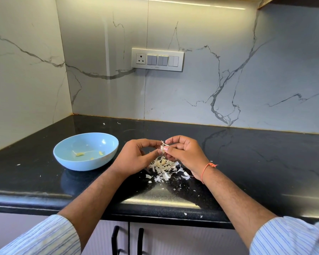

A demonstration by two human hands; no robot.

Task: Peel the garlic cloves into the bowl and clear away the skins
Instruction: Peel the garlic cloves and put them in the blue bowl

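- Marble-look wall (191,89), white with grey veins, runs behind the work area and wraps round the left corner; lit from a strip above.
- Black countertop (256,162), glossy and speckled, spans the width of the view; front edge rounded, catching light.
- Cabinet doors (155,236) below the counter, pale, with two black vertical handles side by side.
- Switch panel (157,59) on the wall: one socket at its left end, rocker switches to the right of it.
- Both forearms reach in from the bottom, striped sleeves pushed back; an orange thread (206,170) circles the right wrist.
- Blue bowl (86,151) sits on the counter left of the hands, upright, apart from them. Inside lie a few small yellowish peeled pieces (79,154).
- Left hand (134,159), fingers curled, thumb and fingertips pinching the garlic clove (162,148) from the left.
- Right hand (184,153), fingers curled, thumb and forefinger gripping the same clove from the right; a flap of papery skin sticks up between the fingertips.
- Clove held in the air between the two hands, over the counter, right of the bowl, partly skinned.
- Pile of skins (163,166) on the counter directly beneath the hands, white and flaky.
- Stray flecks scattered toward the front edge, and a few near the back wall.
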